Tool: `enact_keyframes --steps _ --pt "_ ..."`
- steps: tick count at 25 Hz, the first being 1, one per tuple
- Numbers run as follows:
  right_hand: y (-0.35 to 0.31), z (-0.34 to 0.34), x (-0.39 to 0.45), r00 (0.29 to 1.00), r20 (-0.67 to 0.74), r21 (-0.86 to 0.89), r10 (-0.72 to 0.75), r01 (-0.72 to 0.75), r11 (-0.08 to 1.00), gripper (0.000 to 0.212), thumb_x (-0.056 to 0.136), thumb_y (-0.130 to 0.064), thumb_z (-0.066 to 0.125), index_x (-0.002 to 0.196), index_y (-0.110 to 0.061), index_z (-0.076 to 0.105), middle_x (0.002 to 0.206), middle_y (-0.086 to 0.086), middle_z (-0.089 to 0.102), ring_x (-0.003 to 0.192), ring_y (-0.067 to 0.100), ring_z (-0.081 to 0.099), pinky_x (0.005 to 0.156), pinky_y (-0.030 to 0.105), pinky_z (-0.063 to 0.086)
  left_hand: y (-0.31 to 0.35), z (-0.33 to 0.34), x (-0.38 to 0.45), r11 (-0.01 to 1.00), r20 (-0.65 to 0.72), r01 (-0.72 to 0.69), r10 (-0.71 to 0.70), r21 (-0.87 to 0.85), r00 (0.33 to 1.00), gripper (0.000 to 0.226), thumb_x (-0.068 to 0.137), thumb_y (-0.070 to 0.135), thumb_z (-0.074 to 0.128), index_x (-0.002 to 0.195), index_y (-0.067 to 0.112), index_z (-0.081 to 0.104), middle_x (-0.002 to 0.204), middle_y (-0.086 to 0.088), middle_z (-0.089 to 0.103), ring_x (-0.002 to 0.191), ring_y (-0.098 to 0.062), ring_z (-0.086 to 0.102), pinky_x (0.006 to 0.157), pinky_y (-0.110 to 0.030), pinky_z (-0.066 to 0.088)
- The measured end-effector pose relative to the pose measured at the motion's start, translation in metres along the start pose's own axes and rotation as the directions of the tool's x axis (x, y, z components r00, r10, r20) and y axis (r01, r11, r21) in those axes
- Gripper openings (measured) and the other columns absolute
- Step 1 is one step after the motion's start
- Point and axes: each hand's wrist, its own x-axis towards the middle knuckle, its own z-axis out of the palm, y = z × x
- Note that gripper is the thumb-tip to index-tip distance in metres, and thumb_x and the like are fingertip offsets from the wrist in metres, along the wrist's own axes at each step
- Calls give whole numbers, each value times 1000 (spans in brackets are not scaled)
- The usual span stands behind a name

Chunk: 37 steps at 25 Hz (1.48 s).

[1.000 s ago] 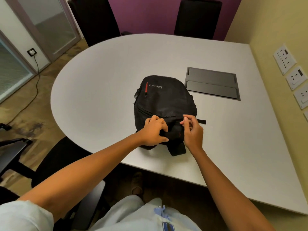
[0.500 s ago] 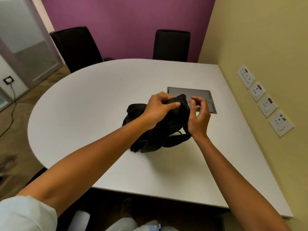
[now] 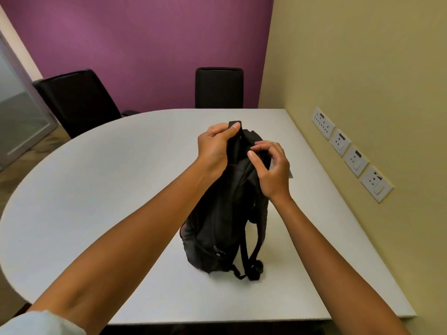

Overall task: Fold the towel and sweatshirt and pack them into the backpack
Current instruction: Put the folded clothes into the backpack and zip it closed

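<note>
A black backpack (image 3: 217,228) stands upright on the white table (image 3: 96,201), its shoulder straps hanging down on the near right side. My left hand (image 3: 215,146) grips the top handle of the backpack and holds it up. My right hand (image 3: 271,168) hovers at the upper right of the backpack, fingers curled and apart, touching or just off the fabric. No towel or sweatshirt shows anywhere in view; whether the backpack's zip is open cannot be told.
Two black chairs (image 3: 79,100) (image 3: 219,88) stand at the table's far side against a purple wall. A yellow wall with several power sockets (image 3: 350,153) runs along the table's right edge. A grey cable hatch is mostly hidden behind my right hand.
The backpack went from lying flat near the front edge to standing upright, lifted by its top. My head tilted up, so more wall shows.
</note>
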Motion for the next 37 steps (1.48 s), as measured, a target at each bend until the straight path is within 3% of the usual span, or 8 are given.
enact_keyframes --steps 3,10,14,20,22,26,30,37 --pt "-2 -1 9 999 4 -65 46 -45 997 14 87 -25 74 96 -16 70 110 -4 64 110 3 57 96 14 43 -1 -1 9 995 -54 44 -49 -94 997 31 84 14 79 110 -1 72 117 -18 69 98 -24 72 78 -31 61" --pt "-4 10 -5 985 -130 -258 -116 79 963 11 88 -19 73 97 -14 68 102 -4 63 103 9 54 90 22 47 21 -3 44 868 -65 181 -237 -461 969 29 94 11 67 119 -4 60 108 -18 68 95 -26 71 81 -41 62" --pt "8 36 -24 996 -43 -238 76 -84 968 41 82 -40 78 114 -21 58 112 -9 56 109 10 55 92 27 51 18 -15 59 892 20 255 -267 -372 964 37 94 7 67 128 -1 56 113 -15 69 107 -25 70 96 -42 55" --pt "32 67 -32 835 48 -124 549 -540 832 113 55 -72 81 145 -29 30 143 -12 44 129 8 48 108 34 47 26 -45 95 959 154 282 -281 17 947 24 95 23 67 114 9 65 120 -9 67 109 -25 68 97 -38 56" --pt "36 73 -30 824 32 -95 566 -561 822 114 54 -71 83 146 -29 30 143 -13 46 129 6 49 108 31 46 24 -71 113 950 166 193 -237 246 957 36 95 41 62 118 14 68 118 -3 69 104 -22 69 89 -33 58" --pt "38 67 -28 817 24 -51 576 -574 817 98 59 -58 87 140 -34 37 133 -21 53 119 -5 53 101 20 48 -5 -130 144 909 -120 57 -8 414 993 32 93 48 63 106 19 64 109 5 65 89 -9 60 90 -32 53" --pt "35 61 -27 780 81 -61 620 -617 784 81 65 -55 85 132 -43 41 123 -30 55 113 -9 56 101 24 49 -45 -155 171 853 92 153 -228 498 969 80 69 82 63 122 22 63 119 6 67 111 -20 62 92 -37 50" --pt "36 56 -32 734 169 -185 658 -632 753 127 48 -56 94 149 -40 19 147 -25 39 131 -4 44 109 28 42 -81 -163 199 839 248 226 -385 494 889 104 61 79 74 148 34 39 142 7 54 126 -23 54 111 -48 41"
